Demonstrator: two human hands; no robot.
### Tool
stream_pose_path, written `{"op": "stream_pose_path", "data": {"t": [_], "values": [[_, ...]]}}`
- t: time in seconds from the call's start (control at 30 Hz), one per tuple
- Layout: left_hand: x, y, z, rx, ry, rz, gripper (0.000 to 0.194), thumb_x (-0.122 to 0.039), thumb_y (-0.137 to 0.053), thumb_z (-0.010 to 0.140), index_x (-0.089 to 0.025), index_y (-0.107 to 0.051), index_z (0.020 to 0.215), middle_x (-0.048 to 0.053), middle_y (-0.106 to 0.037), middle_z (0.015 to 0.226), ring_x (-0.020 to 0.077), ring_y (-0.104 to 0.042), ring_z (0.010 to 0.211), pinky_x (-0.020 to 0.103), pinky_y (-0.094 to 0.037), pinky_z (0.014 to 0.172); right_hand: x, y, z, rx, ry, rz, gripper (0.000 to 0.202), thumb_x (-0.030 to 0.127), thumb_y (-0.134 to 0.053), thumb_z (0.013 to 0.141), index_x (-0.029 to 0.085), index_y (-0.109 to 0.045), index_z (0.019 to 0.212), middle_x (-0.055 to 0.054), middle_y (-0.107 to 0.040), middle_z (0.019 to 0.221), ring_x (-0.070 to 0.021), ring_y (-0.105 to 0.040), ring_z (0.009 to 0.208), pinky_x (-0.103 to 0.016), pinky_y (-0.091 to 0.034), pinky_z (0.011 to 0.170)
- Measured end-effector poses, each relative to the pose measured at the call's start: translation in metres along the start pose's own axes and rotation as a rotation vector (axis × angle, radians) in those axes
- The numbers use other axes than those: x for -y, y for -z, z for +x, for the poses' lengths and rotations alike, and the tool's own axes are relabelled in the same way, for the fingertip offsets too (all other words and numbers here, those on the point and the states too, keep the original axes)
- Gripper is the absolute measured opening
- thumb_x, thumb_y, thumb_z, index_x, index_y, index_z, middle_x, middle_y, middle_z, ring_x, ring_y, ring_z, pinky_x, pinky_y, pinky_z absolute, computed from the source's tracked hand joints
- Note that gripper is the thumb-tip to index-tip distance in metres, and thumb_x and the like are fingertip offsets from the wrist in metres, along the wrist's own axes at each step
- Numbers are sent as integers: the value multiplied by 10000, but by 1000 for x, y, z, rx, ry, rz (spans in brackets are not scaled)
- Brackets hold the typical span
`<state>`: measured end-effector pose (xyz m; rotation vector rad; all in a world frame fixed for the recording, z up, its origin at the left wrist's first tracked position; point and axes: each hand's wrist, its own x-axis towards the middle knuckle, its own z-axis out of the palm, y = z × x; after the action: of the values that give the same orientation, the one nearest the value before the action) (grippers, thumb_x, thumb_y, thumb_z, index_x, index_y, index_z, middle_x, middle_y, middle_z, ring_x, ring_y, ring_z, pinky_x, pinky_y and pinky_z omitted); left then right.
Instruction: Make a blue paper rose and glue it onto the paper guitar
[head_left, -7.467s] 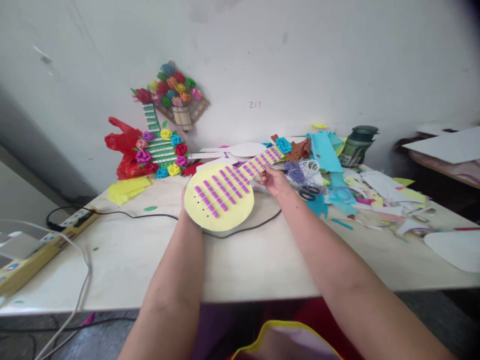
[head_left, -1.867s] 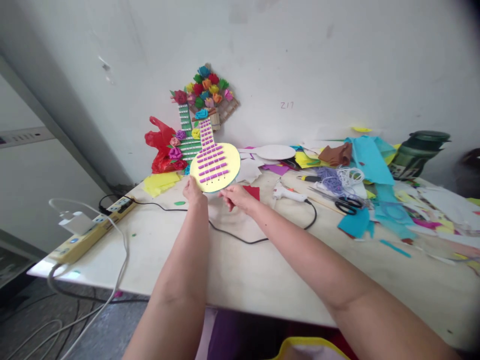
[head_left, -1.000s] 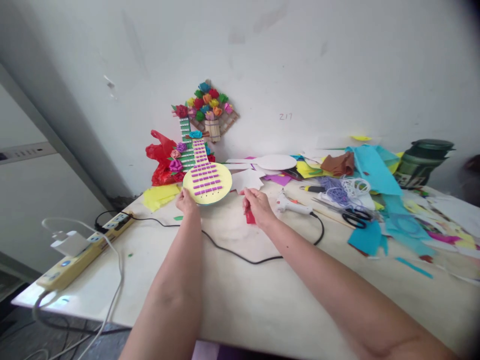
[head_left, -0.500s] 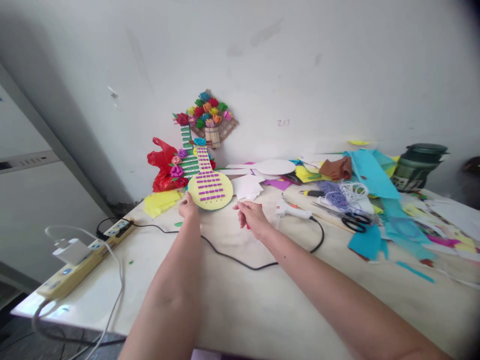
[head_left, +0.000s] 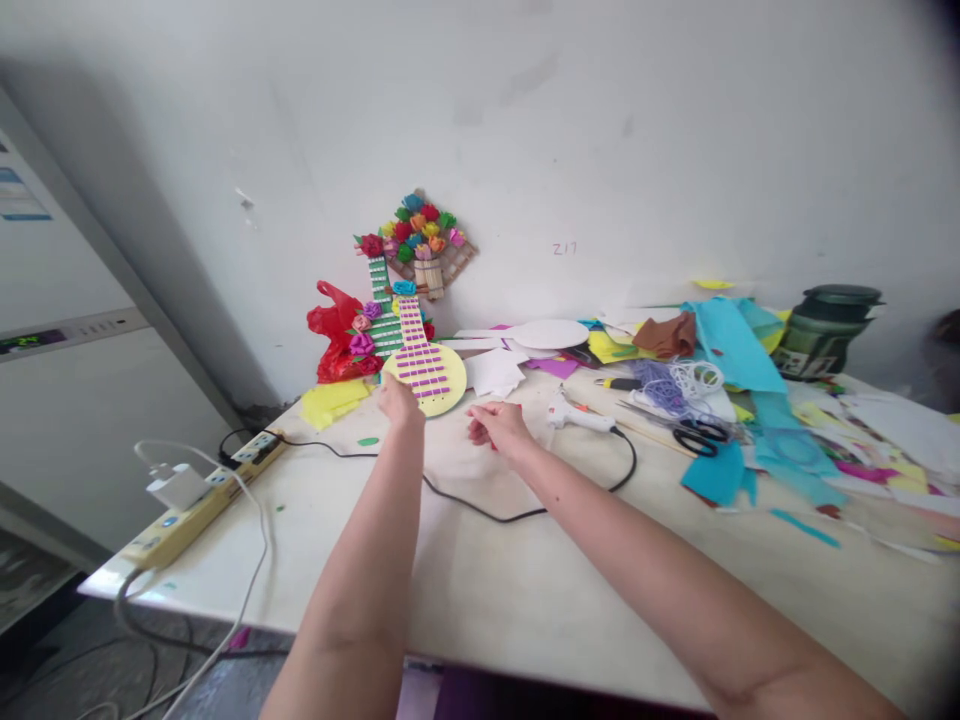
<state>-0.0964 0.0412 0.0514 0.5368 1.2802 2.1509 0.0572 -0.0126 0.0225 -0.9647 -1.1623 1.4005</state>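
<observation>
A yellow paper guitar [head_left: 442, 365] with purple strips across its round body and neck leans upright near the wall. My left hand [head_left: 401, 403] is closed at the lower left rim of its body and covers part of it. My right hand [head_left: 501, 428] is a little to the right, in front of a white paper sheet [head_left: 496, 372]. Its thumb and fingers are pinched together, and what they hold is too small to make out. Something red shows partly behind this hand. A white hot glue gun [head_left: 579, 413] lies right of it.
Behind the guitar are a green guitar [head_left: 387, 333] with paper flowers and a red plastic bag [head_left: 334, 325]. A power strip [head_left: 202, 515] lies at the left edge; a black cord crosses the table. Scissors [head_left: 701, 437], yarn [head_left: 664, 392], paper scraps and a green jar [head_left: 825, 335] are at right.
The view has turned slightly left. My left hand has shifted a little right and now covers more of the guitar's lower left. My right hand stays pinched in about the same place.
</observation>
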Motion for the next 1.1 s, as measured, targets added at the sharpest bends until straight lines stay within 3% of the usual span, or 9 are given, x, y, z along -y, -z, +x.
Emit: {"op": "stream_pose_path", "data": {"t": [0.07,0.17,0.23,0.33,0.43,0.57,0.7,0.83,1.1], "values": [[-5,-15,-32,142,184,-125,391,-400,-427,845,-195,-271,551,-87,-214,452,32,-185,330,165,-173,330,3,4,-1,-54,1,48,152,212,-560,764,139,-592,634,-5,-599,511,-90,-568,441,-199,-475,453],[-7,-30,-75,418,410,-357,340,-302,-393,878,-172,-345,567,-71,-280,445,26,-203,320,154,-118,303,7,14,-3,-131,-3,148,172,227,-553,782,137,-580,638,-32,-629,558,-109,-598,491,-221,-496,501],[-2,-34,-96,533,508,-513,308,-234,-392,880,-150,-406,584,-43,-370,479,21,-298,351,134,-169,309,11,23,-6,-153,13,215,172,220,-533,794,137,-579,651,-45,-644,588,-122,-608,515,-244,-507,528],[12,-36,-114,561,579,-629,290,-140,-375,871,-125,-482,602,13,-493,564,36,-470,473,116,-332,398,16,35,-11,-139,25,286,183,201,-493,807,136,-588,664,-53,-649,602,-141,-609,533,-276,-517,550],[26,-38,-122,524,602,-675,266,-104,-401,848,-112,-542,623,44,-562,639,69,-565,613,171,-470,613,18,44,-16,-129,17,315,187,192,-478,806,141,-587,662,-47,-640,584,-149,-607,542,-278,-514,557],[35,-38,-127,562,597,-659,279,-221,-417,855,-106,-606,685,88,-611,721,122,-600,727,269,-488,766,15,52,-19,-125,31,303,184,253,-503,801,149,-585,674,-37,-632,578,-143,-597,539,-270,-506,570],[36,-36,-129,635,559,-637,379,-356,-386,869,-93,-638,765,114,-629,779,148,-610,793,299,-466,838,10,56,-16,-110,72,277,198,318,-555,768,146,-591,675,-21,-621,576,-136,-595,541,-272,-504,591],[37,-34,-130,719,523,-615,455,-452,-377,859,-84,-642,827,136,-640,885,172,-616,882,306,-438,892,8,57,-14,-184,110,266,164,300,-612,706,154,-576,639,15,-589,533,-134,-584,520,-269,-497,560],[26,-37,-138,860,349,-519,443,-499,-342,860,-143,-603,901,144,-641,1024,226,-558,1074,392,-373,944,8,55,-16,-282,127,207,105,242,-601,705,165,-563,645,23,-572,488,-140,-573,470,-275,-495,502]]}}
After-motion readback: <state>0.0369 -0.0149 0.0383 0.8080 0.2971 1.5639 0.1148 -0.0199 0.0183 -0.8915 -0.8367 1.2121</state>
